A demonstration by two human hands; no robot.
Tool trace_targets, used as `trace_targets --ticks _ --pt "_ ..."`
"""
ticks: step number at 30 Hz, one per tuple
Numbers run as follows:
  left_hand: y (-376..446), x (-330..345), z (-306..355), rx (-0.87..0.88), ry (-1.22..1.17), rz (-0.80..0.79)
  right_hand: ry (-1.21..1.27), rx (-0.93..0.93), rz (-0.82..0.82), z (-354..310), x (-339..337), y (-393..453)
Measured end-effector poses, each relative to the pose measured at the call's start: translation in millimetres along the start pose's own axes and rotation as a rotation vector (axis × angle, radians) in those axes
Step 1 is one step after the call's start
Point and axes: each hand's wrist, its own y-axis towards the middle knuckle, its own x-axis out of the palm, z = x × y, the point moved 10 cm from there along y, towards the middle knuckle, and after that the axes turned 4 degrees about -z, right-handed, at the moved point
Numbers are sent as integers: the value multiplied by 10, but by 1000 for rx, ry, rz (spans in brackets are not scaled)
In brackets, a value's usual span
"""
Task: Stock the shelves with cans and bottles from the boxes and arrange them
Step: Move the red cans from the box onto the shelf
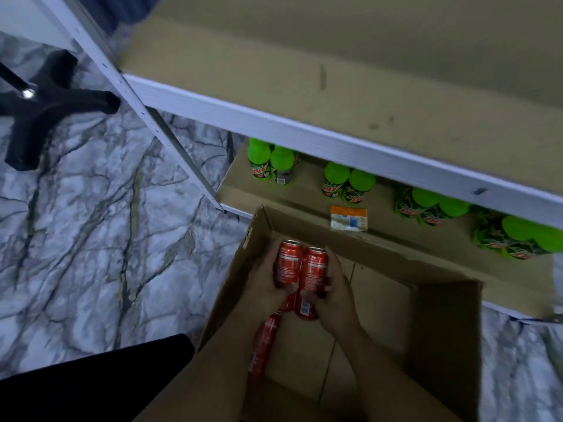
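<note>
Inside an open cardboard box (438, 324) on the floor, my left hand (265, 284) grips a red can (289, 263) and my right hand (335, 287) grips a second red can (315, 269) beside it, the two cans touching. More red cans lie beneath: one (304, 309) under my hands, another (263, 345) along the box's left wall by my left forearm. Several green bottles (259, 161) stand in pairs along the low shelf (307, 184) behind the box.
A small orange-and-white packet (348, 219) lies on the low shelf near the box. The wide brown upper shelf (304, 86) with a white front rail overhangs it. A black chair base (45, 105) stands on the marble floor to the left.
</note>
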Motion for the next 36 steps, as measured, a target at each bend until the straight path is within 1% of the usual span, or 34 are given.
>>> trace_targets --ticks 2,5,8,12,15,19,22,25,28,31,36 --pt "-224 -148 378 12 -44 -6 -10 -24 21 -358 -126 -257" --pt "-639 -455 1058 19 -34 15 -12 -51 28 -1035 -347 -613" --pt "-1114 -786 1854 60 -46 38 -30 -105 38 -1835 -550 -1050" --pt "-1818 -1249 2915 103 -139 93 -32 -193 49 -2995 -824 -1629" --pt "-2307 -1662 3727 188 -128 174 -78 -302 105 -3915 -1083 -2039" --pt "-2750 -2198 4687 285 -89 225 -119 -434 161 -5074 -1400 -2529" --pt "-3072 -2544 5378 378 -75 260 -185 -551 210 -5852 -1583 -2853" --pt "-3391 -2850 6029 491 -63 292 -189 -641 280 -6504 -1732 -3149" --pt "-3597 -3094 6531 573 -35 306 -191 -722 351 -7030 -1803 -3336" --pt "-3788 -3401 6975 655 -10 380 -187 -787 416 -7559 -1884 -3489" --pt "-3881 -3813 7477 746 -16 461 -274 -891 467 -8314 -1929 -3547"
